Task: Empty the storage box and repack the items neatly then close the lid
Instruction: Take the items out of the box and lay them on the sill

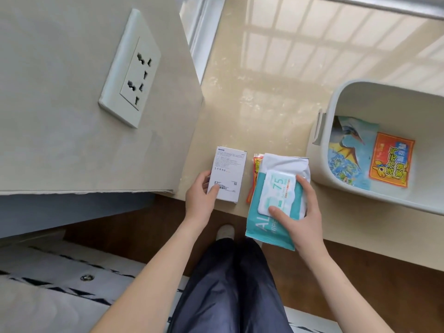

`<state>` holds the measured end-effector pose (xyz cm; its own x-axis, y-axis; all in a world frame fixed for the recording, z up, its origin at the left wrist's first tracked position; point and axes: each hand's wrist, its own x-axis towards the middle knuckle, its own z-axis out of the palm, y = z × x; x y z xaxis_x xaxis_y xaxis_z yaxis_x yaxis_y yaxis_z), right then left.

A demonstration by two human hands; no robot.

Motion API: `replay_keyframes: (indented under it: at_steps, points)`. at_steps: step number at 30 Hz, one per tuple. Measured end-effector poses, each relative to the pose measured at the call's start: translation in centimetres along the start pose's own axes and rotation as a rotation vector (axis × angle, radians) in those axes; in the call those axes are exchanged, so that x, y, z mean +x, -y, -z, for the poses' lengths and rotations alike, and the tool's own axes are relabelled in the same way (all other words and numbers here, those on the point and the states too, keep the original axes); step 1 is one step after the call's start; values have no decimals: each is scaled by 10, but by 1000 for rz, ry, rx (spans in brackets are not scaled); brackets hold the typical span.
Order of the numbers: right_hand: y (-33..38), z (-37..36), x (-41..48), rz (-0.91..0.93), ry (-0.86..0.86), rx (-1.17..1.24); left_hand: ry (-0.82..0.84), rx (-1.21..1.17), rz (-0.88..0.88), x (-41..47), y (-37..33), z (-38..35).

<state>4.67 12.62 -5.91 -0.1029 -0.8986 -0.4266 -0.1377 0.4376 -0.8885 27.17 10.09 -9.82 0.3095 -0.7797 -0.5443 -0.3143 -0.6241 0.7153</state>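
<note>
An open white storage box [319, 155] stands on the beige sill at the right. Inside it lie a blue dinosaur picture book [346, 152] and an orange packet [390, 159]. My left hand [200, 195] grips a small white carton [228, 174] near the sill's front edge. My right hand [298, 212] holds a teal and white pack of wet wipes [276, 188], which overhangs the edge. A red and yellow packet [254, 169] peeks out from under the wipes' left side.
A beige wall [72, 116] with a white socket plate [131, 68] rises at the left. The glossy sill [264, 92] stretches back to a window frame. Below are a brown floor, my dark trousers and a striped rug.
</note>
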Motion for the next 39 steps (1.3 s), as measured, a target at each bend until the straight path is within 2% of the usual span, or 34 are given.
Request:
replay_keyframes:
  at_steps: [18,21,27,32,39]
  points:
    - [8,-1,3,33,6,3,-33,167,-64,-1,-2,3]
    - [30,2,-9,51,1,25,-8,351,-192,-22,-27,19]
    - [100,17,-47,142,-28,65,0,662,-598,-85,-98,72]
    - [148,40,-95,217,-79,103,-50,651,-779,-150,-144,105]
    - [142,72,-152,193,-216,155,31,652,-877,-189,-127,108]
